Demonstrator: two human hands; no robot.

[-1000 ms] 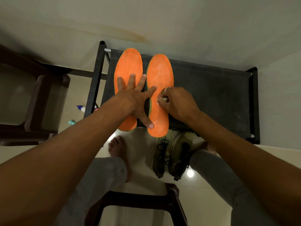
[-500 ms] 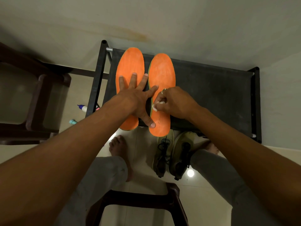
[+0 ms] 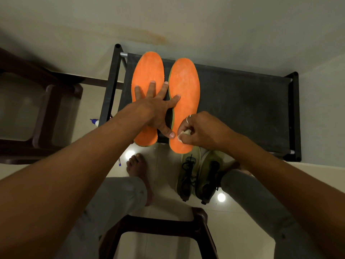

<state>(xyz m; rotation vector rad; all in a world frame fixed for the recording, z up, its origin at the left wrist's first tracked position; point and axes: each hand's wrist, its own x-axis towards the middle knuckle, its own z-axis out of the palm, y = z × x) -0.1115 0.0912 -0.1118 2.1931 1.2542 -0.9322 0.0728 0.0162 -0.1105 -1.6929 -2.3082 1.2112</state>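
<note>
Left insole [image 3: 147,71] and right insole [image 3: 184,83] side by side on a rack [image 3: 242,101]
Both lie lengthwise at the rack's left end, their near ends overhanging its front edge. The left hand [image 3: 155,107] rests across both; the right hand [image 3: 201,129], pinching a small wad [image 3: 184,133], sits on the right insole's near end. On the floor before the rack: a bare foot [image 3: 138,169] left, a pair of shoes [image 3: 197,174] right, a stool [image 3: 164,225] nearest
</note>
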